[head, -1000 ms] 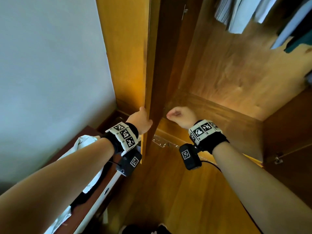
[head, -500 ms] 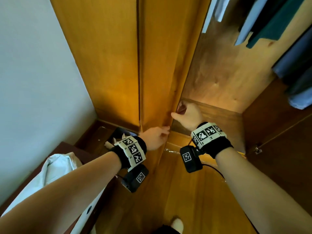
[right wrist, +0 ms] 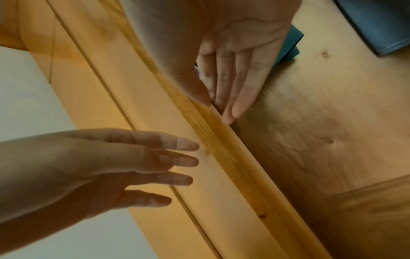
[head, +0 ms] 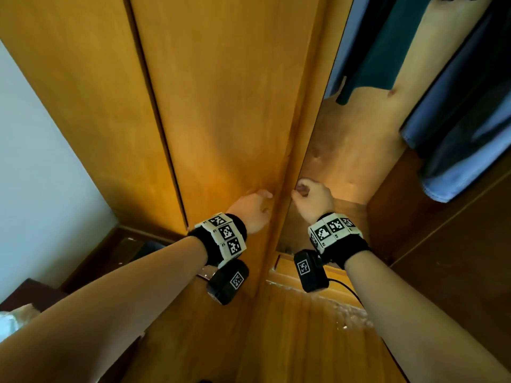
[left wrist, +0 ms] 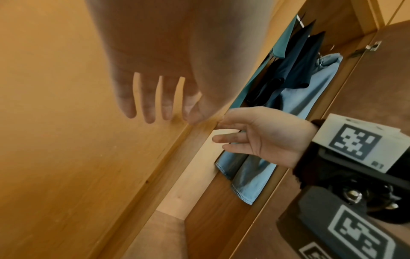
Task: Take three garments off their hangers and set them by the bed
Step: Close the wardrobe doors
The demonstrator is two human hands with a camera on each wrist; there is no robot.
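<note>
Several garments hang inside the open wardrobe at the upper right: a teal one (head: 387, 45), a dark blue one (head: 456, 106) and a light blue one (head: 467, 172). The left wrist view shows the light blue garment (left wrist: 306, 98) too. The hangers are out of view. My left hand (head: 255, 208) presses flat on the face of the orange wardrobe door (head: 226, 106), fingers straight (left wrist: 153, 103). My right hand (head: 309, 194) pinches that door's right edge, thumb in front and fingers (right wrist: 230, 112) behind it. Neither hand touches a garment.
A white wall (head: 41, 161) runs along the left. A dark wooden piece with pale cloth (head: 11, 322) sits at the lower left. A dark brown wardrobe door (head: 456, 286) stands open on the right. The wardrobe's wooden back panel (head: 354, 150) shows behind my right hand.
The orange door has swung from edge-on to face-on beside the left panel. My left hand went from gripping its edge to lying flat on its face. My right hand took the edge.
</note>
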